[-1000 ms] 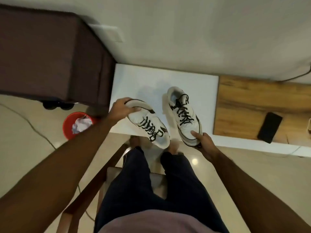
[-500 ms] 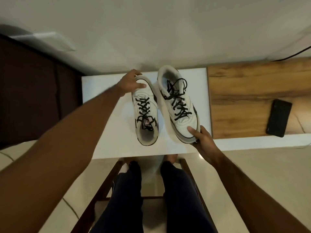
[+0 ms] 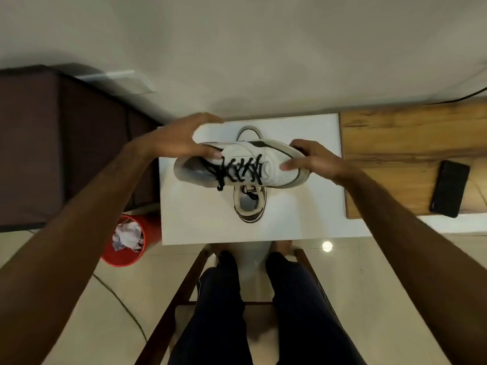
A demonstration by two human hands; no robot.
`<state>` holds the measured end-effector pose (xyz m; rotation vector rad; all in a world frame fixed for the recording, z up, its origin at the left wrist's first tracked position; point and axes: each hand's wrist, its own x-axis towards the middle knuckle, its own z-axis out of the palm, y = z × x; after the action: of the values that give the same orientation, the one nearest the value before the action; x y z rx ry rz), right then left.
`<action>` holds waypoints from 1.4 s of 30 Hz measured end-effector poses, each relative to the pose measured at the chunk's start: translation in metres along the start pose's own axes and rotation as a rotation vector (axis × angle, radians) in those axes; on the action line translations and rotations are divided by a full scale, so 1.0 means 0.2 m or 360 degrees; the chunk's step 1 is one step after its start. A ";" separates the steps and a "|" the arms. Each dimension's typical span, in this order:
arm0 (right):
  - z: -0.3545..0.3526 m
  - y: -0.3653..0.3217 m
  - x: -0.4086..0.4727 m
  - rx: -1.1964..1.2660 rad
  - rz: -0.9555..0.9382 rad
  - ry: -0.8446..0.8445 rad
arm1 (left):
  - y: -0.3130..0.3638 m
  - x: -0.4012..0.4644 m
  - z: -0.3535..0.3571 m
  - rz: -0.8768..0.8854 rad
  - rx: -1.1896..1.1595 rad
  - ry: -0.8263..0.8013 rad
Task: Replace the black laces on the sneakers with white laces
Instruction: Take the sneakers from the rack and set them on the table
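Note:
A white sneaker [image 3: 274,167] with black laces [image 3: 238,171] is held crosswise above the white table [image 3: 200,222], toe to the right. My left hand [image 3: 181,138] grips its heel end, thumb on the collar. My right hand [image 3: 313,160] grips its toe end. The second white sneaker [image 3: 250,204] lies on the table underneath, heel toward me, mostly hidden by the lifted one. No white laces are in view.
A wooden tabletop [image 3: 395,143] adjoins on the right with a black phone [image 3: 450,192] on it. A dark cabinet [image 3: 66,143] stands at the left, a red bin [image 3: 126,241] with crumpled paper below it. My legs and a wooden chair [image 3: 174,299] are below.
My left hand let go of the left sneaker. Both hands have lifted the right sneaker and turned it sideways over the other one.

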<state>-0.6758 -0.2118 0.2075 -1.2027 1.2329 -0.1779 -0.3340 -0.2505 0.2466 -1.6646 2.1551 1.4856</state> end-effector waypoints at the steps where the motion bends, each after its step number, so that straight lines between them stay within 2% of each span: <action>1: 0.01 -0.06 0.06 -0.0056 -0.0027 -0.0057 | -0.01 -0.02 0.01 -0.0123 0.0014 -0.0248; 3: 0.06 -0.18 0.18 -0.0147 -0.0057 -0.0154 | -0.09 -0.07 0.04 -0.0319 -0.0157 -0.0492; 5: 0.12 -0.25 0.28 -0.0140 -0.0069 -0.0186 | -0.19 -0.13 0.10 -0.0415 -0.0334 -0.0472; 8: 0.25 -0.31 0.44 -0.0035 -0.0077 -0.0055 | -0.32 -0.24 0.23 -0.0482 -0.0604 -0.0324; 13: 0.55 -0.41 0.73 -0.0084 -0.0054 0.0437 | -0.52 -0.37 0.43 -0.0643 -0.1186 0.0052; 17: 0.70 -0.42 0.98 -0.0360 -0.0024 0.0439 | -0.58 -0.37 0.56 -0.0667 -0.1453 0.0151; 21: 0.81 -0.35 1.17 -0.0595 0.0005 0.0381 | -0.68 -0.30 0.70 -0.0705 -0.1676 0.0373; 25: 0.84 -0.29 1.19 -0.0738 0.0017 0.0384 | -0.69 -0.22 0.79 -0.0866 -0.1516 0.0546; 28: 0.77 -0.24 1.06 -0.0567 0.0007 0.0449 | -0.68 -0.19 0.83 -0.0752 -0.1296 0.0559; 31: 0.68 -0.11 0.80 -0.0626 -0.0054 0.0850 | -0.63 -0.18 0.86 -0.0678 -0.1216 0.0580; 33: 0.64 -0.01 0.63 -0.0521 0.0200 0.1027 | -0.61 -0.17 0.87 -0.0684 -0.1248 0.0626; 36: 0.67 0.13 0.50 -0.0145 0.0640 0.0780 | -0.59 -0.15 0.91 -0.0744 -0.1276 0.0690; 38: 0.72 0.18 0.49 -0.0046 0.0648 0.0690 | -0.58 -0.14 0.94 -0.0762 -0.1270 0.0767; 42: 0.80 0.20 0.50 -0.0059 0.0629 0.0720 | -0.54 -0.13 0.98 -0.0792 -0.1175 0.0903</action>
<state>-0.5282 -0.1656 0.0904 -0.9513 1.8512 -0.1362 -0.3363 -0.0932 0.0840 -2.8727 1.1613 1.9088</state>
